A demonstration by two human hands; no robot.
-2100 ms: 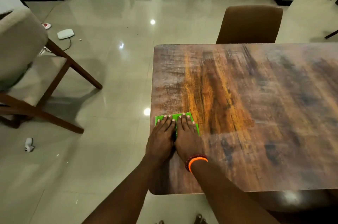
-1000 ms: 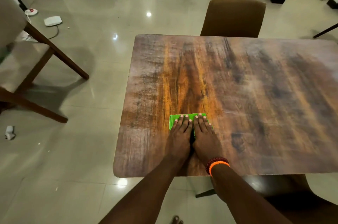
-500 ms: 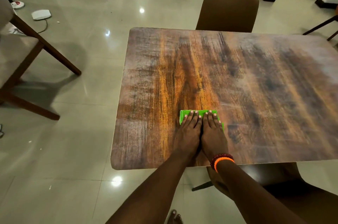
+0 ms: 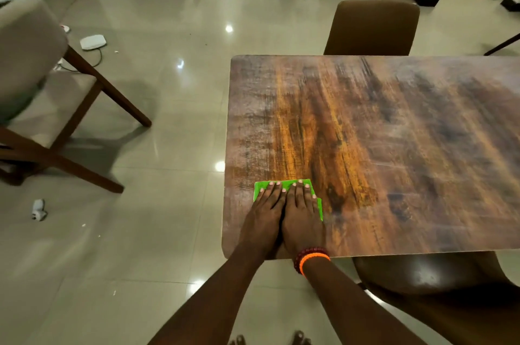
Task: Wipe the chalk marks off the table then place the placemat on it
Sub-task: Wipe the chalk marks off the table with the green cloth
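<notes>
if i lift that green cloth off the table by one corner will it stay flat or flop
Probably flop: the green cloth looks thin and folded, with a second layer showing at its right edge. It likely weighs little and slides easily, since the left hand and right hand lie flat on it over the smooth table. It shouldn't roll or tip.

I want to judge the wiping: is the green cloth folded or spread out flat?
Folded, it seems. The green cloth shows a second layer edge stepping out beside the right hand. Both hands, left hand too, press flat on it.
</notes>
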